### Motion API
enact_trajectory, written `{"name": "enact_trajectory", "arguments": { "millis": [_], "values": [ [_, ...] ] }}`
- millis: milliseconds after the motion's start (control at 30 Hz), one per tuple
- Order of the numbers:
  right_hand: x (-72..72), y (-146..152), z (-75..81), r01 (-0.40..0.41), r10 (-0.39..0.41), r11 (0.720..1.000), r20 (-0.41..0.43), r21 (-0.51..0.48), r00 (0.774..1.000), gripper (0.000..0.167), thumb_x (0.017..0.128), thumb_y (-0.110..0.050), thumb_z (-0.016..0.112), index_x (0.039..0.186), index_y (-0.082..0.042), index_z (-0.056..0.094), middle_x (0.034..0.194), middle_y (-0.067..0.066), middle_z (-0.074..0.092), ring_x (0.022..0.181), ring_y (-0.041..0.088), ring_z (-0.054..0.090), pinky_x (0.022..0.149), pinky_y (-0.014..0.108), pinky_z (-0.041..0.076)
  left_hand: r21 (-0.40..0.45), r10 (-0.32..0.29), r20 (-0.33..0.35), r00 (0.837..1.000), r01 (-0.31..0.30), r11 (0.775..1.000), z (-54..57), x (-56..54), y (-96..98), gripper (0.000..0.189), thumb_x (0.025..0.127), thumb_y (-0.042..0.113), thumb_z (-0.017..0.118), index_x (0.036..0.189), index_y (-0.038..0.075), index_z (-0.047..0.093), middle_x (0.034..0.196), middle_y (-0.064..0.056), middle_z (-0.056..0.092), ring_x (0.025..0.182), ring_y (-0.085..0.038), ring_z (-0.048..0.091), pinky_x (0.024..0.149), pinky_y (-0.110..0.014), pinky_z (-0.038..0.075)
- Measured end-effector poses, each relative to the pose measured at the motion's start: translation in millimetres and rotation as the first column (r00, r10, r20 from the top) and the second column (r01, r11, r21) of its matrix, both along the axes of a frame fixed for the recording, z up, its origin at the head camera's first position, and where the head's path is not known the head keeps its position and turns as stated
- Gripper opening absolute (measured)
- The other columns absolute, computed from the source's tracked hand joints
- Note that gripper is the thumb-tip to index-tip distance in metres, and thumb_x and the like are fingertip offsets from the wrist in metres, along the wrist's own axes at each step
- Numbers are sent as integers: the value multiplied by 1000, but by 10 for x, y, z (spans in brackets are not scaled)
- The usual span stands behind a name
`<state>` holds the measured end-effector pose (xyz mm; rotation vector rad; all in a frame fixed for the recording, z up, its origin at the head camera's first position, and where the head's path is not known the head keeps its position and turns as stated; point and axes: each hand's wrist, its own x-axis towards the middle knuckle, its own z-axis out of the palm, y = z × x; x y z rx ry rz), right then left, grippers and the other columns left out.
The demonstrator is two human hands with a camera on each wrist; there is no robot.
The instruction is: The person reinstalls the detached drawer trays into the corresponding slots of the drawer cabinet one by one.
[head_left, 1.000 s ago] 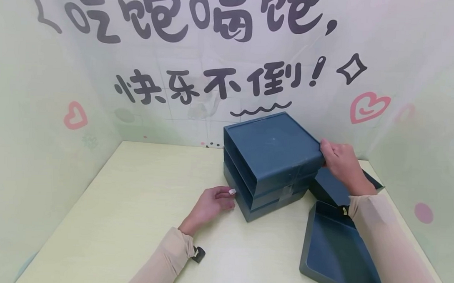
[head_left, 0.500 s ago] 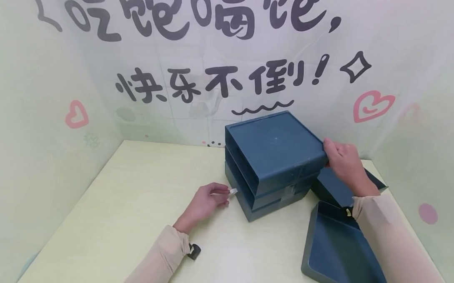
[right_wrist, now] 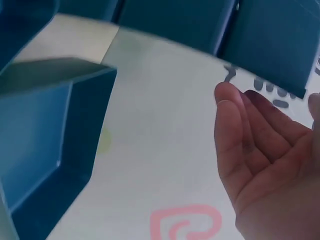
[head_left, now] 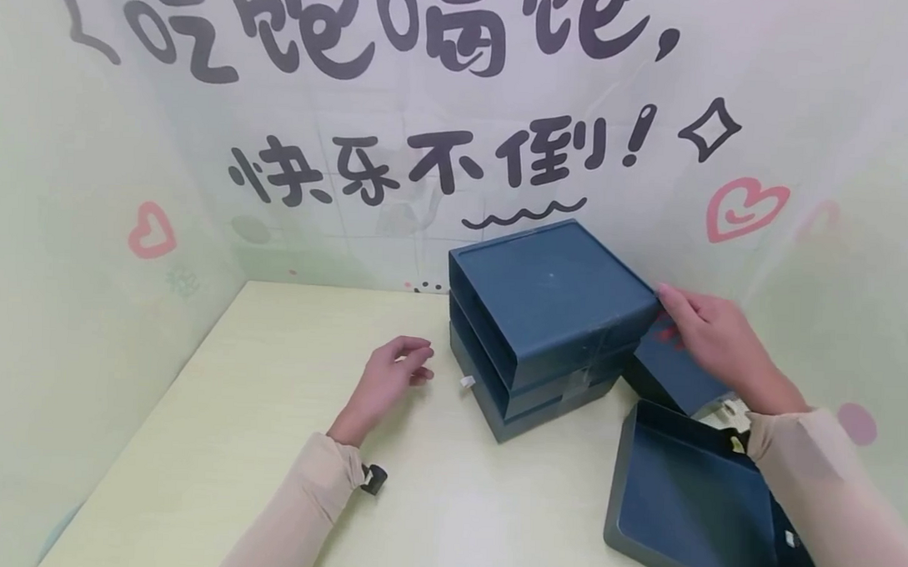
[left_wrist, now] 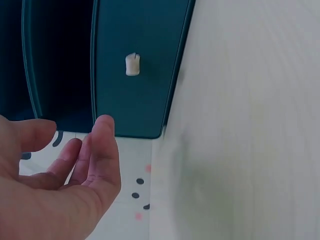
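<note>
A dark blue three-tier drawer unit (head_left: pixel 559 295) stands on the table against the back wall. Its two upper compartments gape on the left side. A drawer front with a small white knob (left_wrist: pixel 132 65) fills the lowest one. My left hand (head_left: pixel 381 383) hovers just left of that knob, apart from it, fingers loosely bent and holding nothing. At the unit's right top corner is my right hand (head_left: pixel 722 339), its fingers extended and relaxed. The right wrist view shows its palm with nothing gripped; whether the thumb touches the edge, I cannot tell.
A loose blue drawer (head_left: pixel 697 509) lies hollow side up at front right, partly under the right sleeve. Another blue drawer (head_left: pixel 672 370) sits behind it, beside the unit. Printed sheets wall the table (head_left: pixel 269 410) at the back and sides.
My left hand has let go of the white knob and drawn back left. The right hand has loosened its grip on the unit's corner and shifted slightly right. The unit stays put.
</note>
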<state>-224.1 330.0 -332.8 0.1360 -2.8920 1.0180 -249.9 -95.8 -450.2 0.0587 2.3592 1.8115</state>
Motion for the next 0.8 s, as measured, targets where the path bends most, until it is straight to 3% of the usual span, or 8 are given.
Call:
{"name": "enact_trajectory", "arguments": {
  "millis": [133,400,667,733,800],
  "values": [
    [88,188,19,7,-9,999,30,50,1000,63,107,-53,36,137,-4,62,120,23,73,80,5,70,69,17,54,13,36,3,999,-36,999,41,-55,-115,40,107,27,50,137,2,56,133,-17,63,94,-17,72,87,-28,60],
    [277,592,-145,36,-37,982,2,188,999,50,107,-40,48,127,1,66,104,19,77,79,16,70,65,20,52,2,66,-13,998,-66,998,147,-209,-244,46,107,35,48,139,3,54,139,-20,60,100,-22,70,87,-26,59],
    [476,855,-408,23,-32,978,39,209,999,37,107,-22,49,121,7,67,101,22,76,69,-6,63,60,21,53,18,76,-31,997,-76,997,197,-265,-216,46,108,36,47,141,4,53,141,-19,59,114,-31,65,91,-28,58],
    [526,907,-436,34,-50,972,65,232,997,37,107,-22,48,123,6,67,104,22,76,71,-6,63,61,23,52,18,79,-42,996,-78,997,200,-264,-202,45,108,36,47,141,6,54,141,-17,59,118,-33,63,94,-32,57],
    [576,963,-460,43,-66,967,84,251,994,36,107,-20,49,122,7,67,103,22,76,74,2,67,61,25,51,23,81,-60,995,-80,997,207,-267,-185,44,107,37,47,140,7,54,140,-16,60,122,-36,61,98,-37,56]
  ]
}}
